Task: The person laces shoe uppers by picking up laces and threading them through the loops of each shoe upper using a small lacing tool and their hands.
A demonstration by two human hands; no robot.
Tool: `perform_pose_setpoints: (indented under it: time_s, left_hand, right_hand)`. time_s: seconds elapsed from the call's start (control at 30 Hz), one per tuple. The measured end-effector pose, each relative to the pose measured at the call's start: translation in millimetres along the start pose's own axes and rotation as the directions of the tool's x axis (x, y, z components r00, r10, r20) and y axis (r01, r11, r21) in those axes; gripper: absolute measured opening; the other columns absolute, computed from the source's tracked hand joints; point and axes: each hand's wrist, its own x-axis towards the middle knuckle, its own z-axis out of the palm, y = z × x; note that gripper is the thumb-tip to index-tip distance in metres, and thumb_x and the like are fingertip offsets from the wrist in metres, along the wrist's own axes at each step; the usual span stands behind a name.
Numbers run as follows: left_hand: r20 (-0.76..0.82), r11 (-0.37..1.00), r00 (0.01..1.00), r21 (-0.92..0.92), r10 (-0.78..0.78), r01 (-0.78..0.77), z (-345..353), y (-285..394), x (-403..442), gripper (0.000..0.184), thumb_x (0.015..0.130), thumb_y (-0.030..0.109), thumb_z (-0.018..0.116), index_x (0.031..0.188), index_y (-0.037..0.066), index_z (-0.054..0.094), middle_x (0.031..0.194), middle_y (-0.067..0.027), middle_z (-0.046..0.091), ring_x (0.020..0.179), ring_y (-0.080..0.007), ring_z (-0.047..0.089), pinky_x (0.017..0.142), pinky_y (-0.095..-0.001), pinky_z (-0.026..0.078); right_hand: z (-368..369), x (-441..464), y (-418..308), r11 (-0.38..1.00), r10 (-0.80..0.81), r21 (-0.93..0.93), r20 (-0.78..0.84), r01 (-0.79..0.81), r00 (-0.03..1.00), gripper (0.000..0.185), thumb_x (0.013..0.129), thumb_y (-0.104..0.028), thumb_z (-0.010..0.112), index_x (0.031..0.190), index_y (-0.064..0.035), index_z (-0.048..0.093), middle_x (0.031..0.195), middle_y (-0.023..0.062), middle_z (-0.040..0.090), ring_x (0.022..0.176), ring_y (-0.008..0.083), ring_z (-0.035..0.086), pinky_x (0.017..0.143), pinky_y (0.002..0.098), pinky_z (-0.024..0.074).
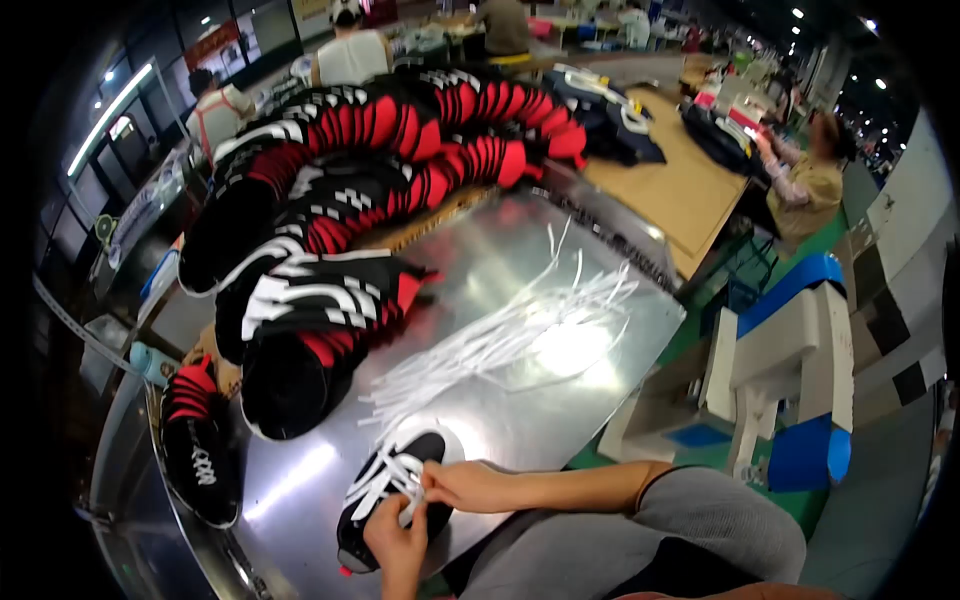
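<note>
On the metal table lies a black shoe (359,514) with white laces crossing its front. My left hand (396,540) is over the shoe's near side, its thumb and fingers pinched on the white lace (407,512). From the right, my right hand (466,487) reaches over the shoe, fingers closed on the lace close to the left fingertips. The two hands nearly touch. Just beyond the shoe lies a loose bundle of white laces (480,345).
Long rows of nested black, white and red shoe pieces (350,200) fill the far left. A laced shoe (198,450) lies at the left edge. A beige and blue machine (780,370) stands at right. Another person (808,195) works beyond a cardboard-covered table (660,185).
</note>
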Motion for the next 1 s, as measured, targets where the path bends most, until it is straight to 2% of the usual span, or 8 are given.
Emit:
perform_pose_setpoints:
  time_s: [0.07, 0.2, 0.27, 0.3, 0.33, 0.43, 0.63, 1.0]
  left_hand:
    - [-0.051, 0.988, 0.992, 0.108, 0.115, -0.109, 0, -2, -7, 0.020, 0.074, 0.016, 0.078, 0.079, 0.002, 0.065, 0.074, -0.0160, 0.064, 0.069, -0.0348, 0.064, 0.063, -0.0407, 0.049]
    - [-0.113, 0.968, 0.976, 0.186, 0.188, -0.165, -4, -3, -14, 0.021, 0.072, 0.017, 0.080, 0.081, 0.004, 0.066, 0.076, -0.0137, 0.065, 0.071, -0.0338, 0.064, 0.064, -0.0409, 0.049]
    - [-0.070, 0.954, 0.964, 0.176, 0.258, -0.243, 2, 7, -10, 0.020, 0.073, 0.016, 0.079, 0.081, 0.005, 0.065, 0.077, -0.0124, 0.065, 0.071, -0.0324, 0.064, 0.064, -0.0403, 0.049]
    - [-0.067, 0.937, 0.944, 0.164, 0.324, -0.310, 4, 16, -7, 0.019, 0.072, 0.014, 0.078, 0.081, 0.005, 0.064, 0.075, -0.0110, 0.064, 0.069, -0.0314, 0.063, 0.062, -0.0401, 0.049]
    - [-0.034, 0.934, 0.946, 0.176, 0.322, -0.311, -1, 27, -7, 0.019, 0.071, 0.013, 0.078, 0.080, 0.006, 0.064, 0.073, -0.0102, 0.062, 0.067, -0.0312, 0.062, 0.060, -0.0407, 0.047]
    - [-0.093, 0.924, 0.937, 0.227, 0.336, -0.308, -1, 16, -10, 0.018, 0.071, 0.014, 0.078, 0.080, 0.007, 0.063, 0.070, -0.0095, 0.060, 0.066, -0.0302, 0.060, 0.059, -0.0410, 0.046]
    - [-0.119, 0.912, 0.923, 0.243, 0.366, -0.330, 2, 8, -17, 0.014, 0.077, 0.012, 0.072, 0.080, 0.006, 0.059, 0.069, -0.0097, 0.056, 0.062, -0.0286, 0.056, 0.056, -0.0418, 0.043]
    - [-0.117, 0.929, 0.925, 0.138, 0.361, -0.344, -3, 7, -13, 0.013, 0.078, 0.014, 0.072, 0.087, 0.007, 0.065, 0.072, -0.0061, 0.058, 0.067, -0.0245, 0.059, 0.060, -0.0370, 0.046]
  right_hand:
    - [-23, -5, 13, 0.992, -0.080, -0.089, 0.135, 0.092, 0.988, 0.028, 0.092, -0.031, 0.063, 0.105, -0.0073, 0.056, 0.084, 0.0153, 0.067, 0.080, 0.0363, 0.066, 0.069, 0.0426, 0.0495]
    - [-80, -13, 0, 0.983, -0.110, -0.161, -0.147, 0.086, 0.983, 0.027, 0.087, -0.027, 0.067, 0.108, -0.0097, 0.063, 0.087, 0.0120, 0.071, 0.078, 0.0300, 0.069, 0.066, 0.0414, 0.0511]
    - [-64, 0, -14, 0.925, -0.377, -0.032, -0.214, 0.379, 0.901, 0.024, 0.088, -0.023, 0.064, 0.109, -0.0110, 0.062, 0.089, 0.0113, 0.071, 0.077, 0.0311, 0.069, 0.066, 0.0417, 0.0512]
    - [-63, -6, -43, 0.948, -0.313, 0.047, -0.047, 0.315, 0.949, 0.023, 0.088, -0.018, 0.061, 0.110, -0.0111, 0.061, 0.090, 0.0107, 0.071, 0.076, 0.0342, 0.067, 0.065, 0.0434, 0.0510]
    - [-41, 5, -35, 0.862, -0.503, -0.102, -0.050, 0.497, 0.863, 0.024, 0.086, -0.014, 0.061, 0.110, -0.0119, 0.060, 0.088, 0.0114, 0.071, 0.075, 0.0362, 0.067, 0.064, 0.0452, 0.0509]
    - [-10, 13, -25, 0.803, -0.400, -0.439, 0.103, 0.402, 0.911, 0.021, 0.085, -0.021, 0.060, 0.103, -0.0095, 0.059, 0.081, 0.0148, 0.068, 0.076, 0.0382, 0.067, 0.063, 0.0486, 0.0512]
    - [-11, 26, -33, 0.676, -0.137, -0.679, 0.268, 0.288, 0.954, 0.021, 0.085, -0.022, 0.059, 0.100, -0.0091, 0.062, 0.082, 0.0146, 0.070, 0.079, 0.0359, 0.069, 0.064, 0.0498, 0.0525]
    - [-27, 41, -15, 0.968, -0.097, -0.204, 0.236, 0.147, 0.967, 0.021, 0.080, -0.019, 0.073, 0.098, -0.0097, 0.069, 0.089, 0.0099, 0.071, 0.081, 0.0257, 0.069, 0.072, 0.0344, 0.0522]
